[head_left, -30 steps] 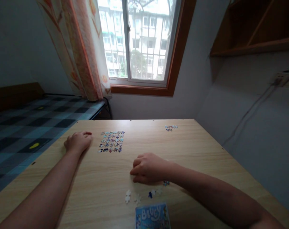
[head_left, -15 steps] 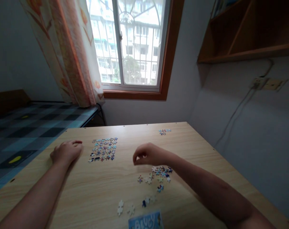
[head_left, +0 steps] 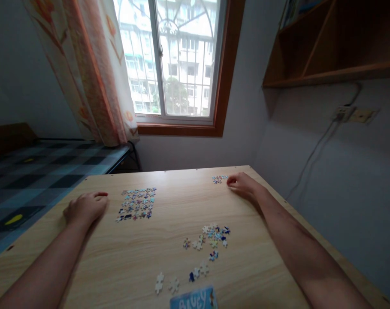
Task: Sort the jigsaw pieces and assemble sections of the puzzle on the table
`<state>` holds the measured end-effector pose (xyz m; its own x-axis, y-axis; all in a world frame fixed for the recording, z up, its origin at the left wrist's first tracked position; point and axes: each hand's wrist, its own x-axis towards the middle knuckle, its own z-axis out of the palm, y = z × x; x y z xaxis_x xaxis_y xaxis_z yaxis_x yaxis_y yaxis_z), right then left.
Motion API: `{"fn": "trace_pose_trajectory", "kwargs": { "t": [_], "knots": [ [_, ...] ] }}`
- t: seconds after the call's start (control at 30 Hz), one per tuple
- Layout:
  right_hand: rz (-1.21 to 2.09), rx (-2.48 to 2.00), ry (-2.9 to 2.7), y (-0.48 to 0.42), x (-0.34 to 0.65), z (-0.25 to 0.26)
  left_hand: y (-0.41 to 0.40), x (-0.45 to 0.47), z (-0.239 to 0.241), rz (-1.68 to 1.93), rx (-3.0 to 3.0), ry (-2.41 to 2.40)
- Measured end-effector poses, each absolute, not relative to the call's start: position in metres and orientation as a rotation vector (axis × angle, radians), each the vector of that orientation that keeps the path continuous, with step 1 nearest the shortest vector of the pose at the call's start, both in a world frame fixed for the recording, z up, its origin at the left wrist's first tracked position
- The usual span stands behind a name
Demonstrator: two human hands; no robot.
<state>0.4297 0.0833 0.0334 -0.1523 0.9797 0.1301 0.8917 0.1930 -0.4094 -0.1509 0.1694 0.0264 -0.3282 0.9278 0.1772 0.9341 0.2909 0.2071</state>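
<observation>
My left hand [head_left: 87, 209] lies on the wooden table with its fingers stretched out, holding nothing. Just right of it, puzzle pieces [head_left: 137, 204] are laid out in rows forming a rough square. Toward the far right corner, my right hand [head_left: 241, 182] is lowered at the table with thumb and fingertips pinched together. Whatever is between those fingertips is too small to make out. Beside them lies a small group of puzzle pieces [head_left: 218, 178] set in short rows. Nearer to me is a loose heap of puzzle pieces [head_left: 216, 233].
More scattered pieces [head_left: 173, 284], some pale side up, lie toward the front. A blue box [head_left: 195, 299] lettered "BLUEY" shows at the bottom edge. The table [head_left: 169, 240] ends at a wall with a window; a checkered bed [head_left: 85, 154] stands at the left.
My right hand has moved from the middle of the table to the small group at the far right. My left hand stays resting in place. The view has shifted slightly.
</observation>
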Motion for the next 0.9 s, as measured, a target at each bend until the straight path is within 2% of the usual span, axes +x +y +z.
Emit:
{"fn": "trace_pose_trajectory", "kwargs": {
  "t": [0.43, 0.67, 0.77, 0.9],
  "knots": [
    [0.821, -1.876, -2.239, 0.078, 0.433, 0.045, 0.169, -0.147, 0.027, -0.421, -1.827, -2.529],
    [0.933, -1.489, -2.642, 0.049, 0.334, 0.075, 0.168, -0.147, 0.027, -0.405, -1.827, -2.532],
    [0.939, -1.44, -2.843, 0.03, 0.29, 0.082, 0.167, -0.147, 0.027, -0.396, -1.828, -2.525],
    [0.748, -1.597, -2.881, 0.017, 0.268, 0.082, 0.166, -0.146, 0.028, -0.392, -1.834, -2.515]
  ]
}}
